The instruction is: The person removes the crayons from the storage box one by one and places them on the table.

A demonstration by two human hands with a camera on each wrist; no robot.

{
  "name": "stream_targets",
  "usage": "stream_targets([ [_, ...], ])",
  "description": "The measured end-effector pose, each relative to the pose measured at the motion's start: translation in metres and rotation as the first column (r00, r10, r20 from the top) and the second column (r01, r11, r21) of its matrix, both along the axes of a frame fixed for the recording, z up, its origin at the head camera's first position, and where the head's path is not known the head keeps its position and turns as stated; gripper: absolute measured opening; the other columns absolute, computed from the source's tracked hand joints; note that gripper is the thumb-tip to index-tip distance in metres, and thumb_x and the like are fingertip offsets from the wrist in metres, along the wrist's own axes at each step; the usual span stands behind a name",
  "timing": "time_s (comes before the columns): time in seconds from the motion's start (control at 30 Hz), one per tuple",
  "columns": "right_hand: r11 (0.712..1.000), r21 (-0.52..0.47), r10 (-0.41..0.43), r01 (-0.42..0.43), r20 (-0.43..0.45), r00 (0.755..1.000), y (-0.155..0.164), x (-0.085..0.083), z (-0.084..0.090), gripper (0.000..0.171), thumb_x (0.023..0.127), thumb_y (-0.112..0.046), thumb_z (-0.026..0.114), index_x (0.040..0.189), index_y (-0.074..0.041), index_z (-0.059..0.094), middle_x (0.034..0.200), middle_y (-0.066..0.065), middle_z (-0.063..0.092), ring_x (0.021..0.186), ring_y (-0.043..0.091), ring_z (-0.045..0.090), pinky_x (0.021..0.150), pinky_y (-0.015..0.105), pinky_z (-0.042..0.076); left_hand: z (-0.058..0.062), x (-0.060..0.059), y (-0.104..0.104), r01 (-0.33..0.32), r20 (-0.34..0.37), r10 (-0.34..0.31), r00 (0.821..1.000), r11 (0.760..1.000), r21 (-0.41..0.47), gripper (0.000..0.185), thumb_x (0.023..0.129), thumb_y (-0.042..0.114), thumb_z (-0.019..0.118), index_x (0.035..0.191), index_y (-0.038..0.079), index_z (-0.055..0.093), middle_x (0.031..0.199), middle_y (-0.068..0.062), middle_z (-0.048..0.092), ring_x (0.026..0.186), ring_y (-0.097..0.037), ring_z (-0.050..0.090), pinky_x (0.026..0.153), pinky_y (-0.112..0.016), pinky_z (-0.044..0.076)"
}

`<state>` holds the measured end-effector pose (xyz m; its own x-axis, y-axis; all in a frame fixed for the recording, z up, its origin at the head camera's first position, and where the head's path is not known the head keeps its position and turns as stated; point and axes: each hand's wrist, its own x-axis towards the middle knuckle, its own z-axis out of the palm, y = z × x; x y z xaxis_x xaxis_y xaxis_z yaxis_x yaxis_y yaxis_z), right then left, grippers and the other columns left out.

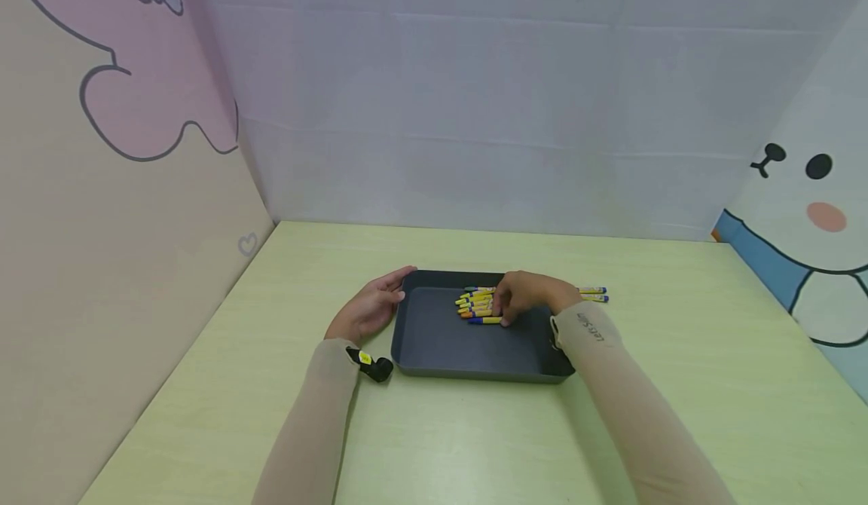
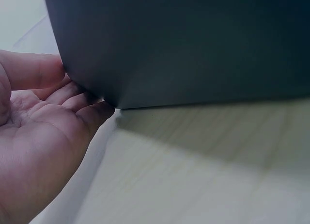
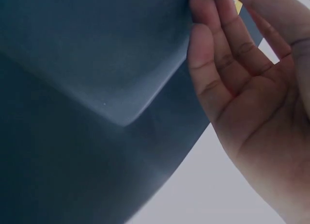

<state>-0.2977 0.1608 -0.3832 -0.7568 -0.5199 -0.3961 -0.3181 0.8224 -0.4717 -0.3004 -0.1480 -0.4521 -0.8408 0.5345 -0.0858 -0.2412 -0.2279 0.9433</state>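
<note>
Crayons [image 1: 477, 304]: yellow bundle lying in far half of dark tray [image 1: 447, 347], tray at table [image 1: 678, 384] centre. Right hand [image 1: 525, 298] reaches over right wall into tray, fingers nearly straight, tips resting on crayons; no grip visible. Two more crayons [image 1: 593, 294] lie on table right of tray. Left hand [image 2: 43, 117] open, fingertips pressed against tray's left outer wall. Black clip [image 1: 371, 364] sits at left wrist.

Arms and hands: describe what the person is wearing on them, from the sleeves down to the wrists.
Both forearms are covered by snug beige sleeves that end at the wrists, leaving the left hand and right hand bare. The right sleeve carries a short line of dark lettering near its cuff, too small to read. A small black device with a yellow mark is strapped at the wrist of the left sleeve.
</note>
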Motion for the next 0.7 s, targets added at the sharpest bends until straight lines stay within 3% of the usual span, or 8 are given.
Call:
stream_targets([
  [0.7,0.999,-0.026,0.045,-0.045,-0.007,0.999,0.0043,0.002,0.0051,0.01,0.083,-0.006,0.072,0.092,-0.01,0.074,0.089,0.0,0.069,0.078,0.011,0.061,0.073,0.029,0.05,0.0011,0.0008,0.0011,-0.014,0.004,0.014,1.0,0.999,-0.031,0.064,0.095,-0.013,0.036,0.154,0.005,0.021,0.163,-0.001,0.002,0.148,-0.017,0.003,0.096,-0.019,0.034],
])
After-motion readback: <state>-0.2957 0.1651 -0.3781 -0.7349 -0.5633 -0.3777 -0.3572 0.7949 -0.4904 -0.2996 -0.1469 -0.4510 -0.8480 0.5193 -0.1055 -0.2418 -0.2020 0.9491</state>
